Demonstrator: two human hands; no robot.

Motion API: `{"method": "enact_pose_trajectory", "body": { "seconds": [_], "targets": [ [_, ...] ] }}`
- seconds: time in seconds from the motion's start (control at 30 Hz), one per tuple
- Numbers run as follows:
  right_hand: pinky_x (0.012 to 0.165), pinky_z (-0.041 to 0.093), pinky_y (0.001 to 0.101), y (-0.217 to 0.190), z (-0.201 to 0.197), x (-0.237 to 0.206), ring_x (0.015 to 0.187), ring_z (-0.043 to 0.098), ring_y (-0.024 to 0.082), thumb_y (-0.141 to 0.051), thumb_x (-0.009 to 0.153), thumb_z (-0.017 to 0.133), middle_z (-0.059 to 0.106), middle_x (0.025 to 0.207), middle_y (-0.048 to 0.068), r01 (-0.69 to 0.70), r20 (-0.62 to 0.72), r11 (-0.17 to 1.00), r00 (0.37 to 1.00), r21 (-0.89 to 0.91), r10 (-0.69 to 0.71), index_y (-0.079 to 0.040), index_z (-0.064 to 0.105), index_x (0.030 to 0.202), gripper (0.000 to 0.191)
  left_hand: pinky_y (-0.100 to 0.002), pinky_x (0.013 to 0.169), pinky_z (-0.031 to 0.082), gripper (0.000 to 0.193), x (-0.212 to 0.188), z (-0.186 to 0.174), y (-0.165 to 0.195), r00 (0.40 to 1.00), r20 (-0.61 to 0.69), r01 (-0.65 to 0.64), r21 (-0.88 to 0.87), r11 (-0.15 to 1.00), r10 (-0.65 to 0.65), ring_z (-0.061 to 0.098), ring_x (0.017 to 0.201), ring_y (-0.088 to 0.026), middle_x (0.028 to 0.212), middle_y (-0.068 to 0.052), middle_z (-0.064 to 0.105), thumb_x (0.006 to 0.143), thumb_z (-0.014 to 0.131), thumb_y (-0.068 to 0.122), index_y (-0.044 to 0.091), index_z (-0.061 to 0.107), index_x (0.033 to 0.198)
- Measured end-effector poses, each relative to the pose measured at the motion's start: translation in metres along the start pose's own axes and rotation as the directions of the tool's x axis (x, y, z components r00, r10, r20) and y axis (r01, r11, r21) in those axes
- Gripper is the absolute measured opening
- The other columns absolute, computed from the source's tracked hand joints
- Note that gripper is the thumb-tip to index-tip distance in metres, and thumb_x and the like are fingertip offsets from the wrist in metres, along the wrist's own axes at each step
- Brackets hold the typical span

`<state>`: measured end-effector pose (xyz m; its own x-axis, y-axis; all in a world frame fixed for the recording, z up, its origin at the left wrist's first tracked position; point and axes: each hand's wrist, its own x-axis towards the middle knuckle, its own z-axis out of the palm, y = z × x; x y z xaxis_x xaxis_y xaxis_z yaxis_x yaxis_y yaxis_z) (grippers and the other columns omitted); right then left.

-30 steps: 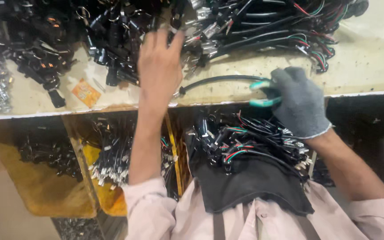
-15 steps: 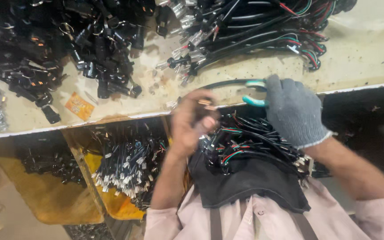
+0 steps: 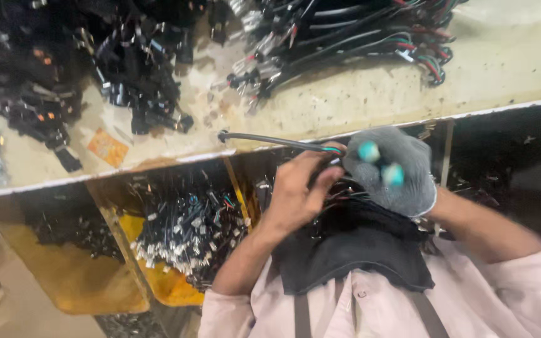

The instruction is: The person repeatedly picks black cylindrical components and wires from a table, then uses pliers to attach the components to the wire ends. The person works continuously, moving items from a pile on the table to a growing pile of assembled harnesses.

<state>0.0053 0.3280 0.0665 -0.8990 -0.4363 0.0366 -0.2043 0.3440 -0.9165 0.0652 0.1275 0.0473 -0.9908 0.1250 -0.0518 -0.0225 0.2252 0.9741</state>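
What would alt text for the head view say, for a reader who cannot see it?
A bare left hand and a grey knit-gloved right hand grip one end of a black sheathed cable at the edge of a worn beige workbench. Heaps of black wire harnesses cover the bench, and yellow bins of connectors sit below.

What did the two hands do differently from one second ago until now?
The bare left hand came back from the connector pile on the bench and now meets the gloved right hand at the black cable, near its coloured wire ends. The right hand stayed on the cable by the bench edge.
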Motion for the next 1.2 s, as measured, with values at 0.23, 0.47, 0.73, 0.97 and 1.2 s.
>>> {"method": "enact_pose_trajectory", "body": {
  "seconds": [0.23,0.47,0.73,0.97,1.2],
  "targets": [
    [0.06,0.044,0.0354,-0.018,0.007,-0.017,0.064,0.049,0.021,-0.019,0.098,0.068,0.05,0.074,0.005,0.128,-0.194,0.461,0.976,0.878,0.099,-0.012,0.056,0.098,0.014,-0.034,0.105,0.055,0.024,-0.014,-0.001,-0.008,0.996,0.047,-0.058,-0.272,0.961,0.073,0.073,0.108,-0.021,0.119,-0.012,0.074,0.106,0.066,0.017,-0.002,0.066,0.12],
    [0.059,0.038,0.0319,0.021,-0.007,0.011,0.067,0.046,0.02,-0.018,0.105,0.066,0.052,0.083,0.006,-0.015,-0.257,0.823,0.947,0.568,0.194,-0.008,0.057,0.104,0.013,-0.044,0.079,0.058,0.063,-0.009,-0.002,0.018,0.956,0.2,-0.254,0.203,0.946,0.214,0.071,0.101,-0.041,0.132,-0.03,0.067,0.093,0.069,0.018,-0.007,0.044,0.145],
    [0.063,0.051,0.0363,0.02,-0.051,0.077,0.074,0.066,0.027,-0.015,0.085,0.082,0.064,0.09,0.01,0.231,0.09,0.514,0.955,-0.826,-0.284,-0.007,0.064,0.11,0.032,-0.048,0.064,0.053,0.029,-0.006,-0.065,0.028,0.812,0.484,-0.151,0.715,0.683,-0.326,0.07,0.074,-0.034,0.085,-0.013,0.072,0.097,0.068,0.037,0.012,0.067,0.112],
    [0.063,0.05,0.0453,0.029,-0.009,0.011,0.073,0.066,0.031,-0.018,0.098,0.077,0.063,0.088,0.012,0.07,0.027,0.601,0.996,-0.796,-0.081,-0.01,0.064,0.118,0.025,-0.072,0.114,0.015,0.042,0.099,-0.148,-0.034,0.908,-0.261,0.164,0.942,0.295,0.329,0.029,0.143,-0.049,0.149,-0.034,0.045,0.082,0.079,0.022,-0.004,0.07,0.114],
    [0.062,0.052,0.046,0.054,-0.034,0.027,0.078,0.068,0.033,-0.016,0.093,0.072,0.067,0.093,0.012,0.096,0.071,0.729,0.995,-0.678,-0.065,-0.006,0.059,0.122,0.034,-0.052,0.104,0.035,0.034,0.085,-0.145,-0.038,0.806,-0.404,0.014,0.743,0.67,0.432,0.048,0.122,-0.04,0.137,-0.027,0.053,0.081,0.09,0.02,0.004,0.064,0.097]
  ]
}}
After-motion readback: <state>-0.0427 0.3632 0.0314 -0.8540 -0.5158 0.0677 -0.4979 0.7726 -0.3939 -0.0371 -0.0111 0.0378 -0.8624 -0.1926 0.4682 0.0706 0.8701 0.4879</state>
